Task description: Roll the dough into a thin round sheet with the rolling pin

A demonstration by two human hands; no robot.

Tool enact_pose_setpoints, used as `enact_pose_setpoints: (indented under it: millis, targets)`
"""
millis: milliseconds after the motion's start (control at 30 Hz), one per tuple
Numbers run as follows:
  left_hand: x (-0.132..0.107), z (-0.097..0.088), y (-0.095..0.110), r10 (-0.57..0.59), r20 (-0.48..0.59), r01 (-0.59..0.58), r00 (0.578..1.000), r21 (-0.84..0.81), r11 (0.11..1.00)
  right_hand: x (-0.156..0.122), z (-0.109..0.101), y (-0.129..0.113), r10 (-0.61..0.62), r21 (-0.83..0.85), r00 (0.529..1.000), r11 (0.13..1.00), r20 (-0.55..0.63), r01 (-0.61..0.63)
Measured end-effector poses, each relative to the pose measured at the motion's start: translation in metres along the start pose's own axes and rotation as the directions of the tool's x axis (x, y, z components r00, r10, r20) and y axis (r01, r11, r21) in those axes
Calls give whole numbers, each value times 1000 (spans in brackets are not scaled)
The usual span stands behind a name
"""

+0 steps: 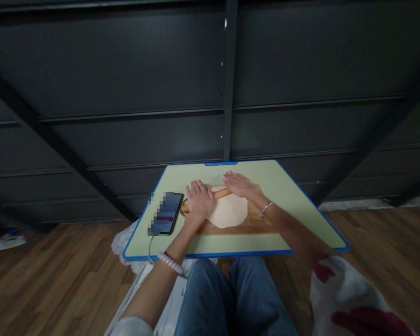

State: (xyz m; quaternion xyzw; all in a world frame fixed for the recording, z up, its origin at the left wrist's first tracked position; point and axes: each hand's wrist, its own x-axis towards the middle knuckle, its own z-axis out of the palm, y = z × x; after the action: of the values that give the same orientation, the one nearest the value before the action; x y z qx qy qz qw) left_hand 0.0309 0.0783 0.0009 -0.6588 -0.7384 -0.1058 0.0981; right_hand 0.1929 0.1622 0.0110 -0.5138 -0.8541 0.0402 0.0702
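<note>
A flat, rolled-out round of pale dough (229, 213) lies on a wooden board (261, 223). Across its far part runs a wooden rolling pin (222, 193), tilted up toward the right. My left hand (199, 201) rests flat on the pin's left part, fingers stretched forward and apart. On the right part lies my right hand (238, 184), also flat with the fingers extended; it covers that end of the pin. Neither hand wraps round the pin.
The board sits on a small pale green table (294, 191) with a blue rim. A phone (170, 214) with a cable (150, 247) lies left of the board. A dark panelled wall (143, 84) rises behind. My knees (205, 289) are at the near edge, above a wooden floor (73, 270).
</note>
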Motion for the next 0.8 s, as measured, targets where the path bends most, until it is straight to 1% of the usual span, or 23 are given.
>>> enact_pose_setpoints:
  millis: [67,133,200,300,367,433,467,500,600,667,733,800]
  targets:
    - [-14,-2,4,4,-40,-4,999,4,1000,-14,1,1,-15,3,1000,1000,-20,15]
    - [-26,-3,4,40,-86,-40,995,-4,999,-31,1,2,-38,-7,998,999,-59,37]
    - [-36,-4,0,111,-115,-114,987,-20,993,-55,1,2,-72,-23,992,997,-105,70]
    - [-41,-4,-10,256,-104,-263,961,-65,963,-101,0,-4,-153,-28,978,988,-142,150]
    - [-41,-4,-19,329,-82,-337,941,-114,935,-134,-1,-16,-180,-20,969,984,-171,179]
    - [-42,-4,-27,365,-72,-372,928,-168,913,-164,1,-35,-128,-12,964,992,-233,128]
    - [-43,-5,-30,377,-75,-385,923,-192,903,-176,2,-45,-89,-21,959,996,-269,87]
    - [-45,-6,-34,390,-83,-399,917,-214,892,-185,4,-57,-78,-37,955,997,-287,70]
    - [-54,-11,-44,430,-83,-436,899,-262,861,-201,10,-87,-40,-59,948,998,-315,23]
    - [-59,-15,-49,441,-40,-434,896,-282,856,-201,13,-100,-7,-53,950,999,-313,-10]
    - [-59,-17,-52,438,26,-413,899,-287,864,-195,16,-106,10,-41,947,999,-321,-25]
    - [-52,-17,-51,427,92,-387,899,-286,877,-187,18,-106,18,-32,940,999,-341,-31]
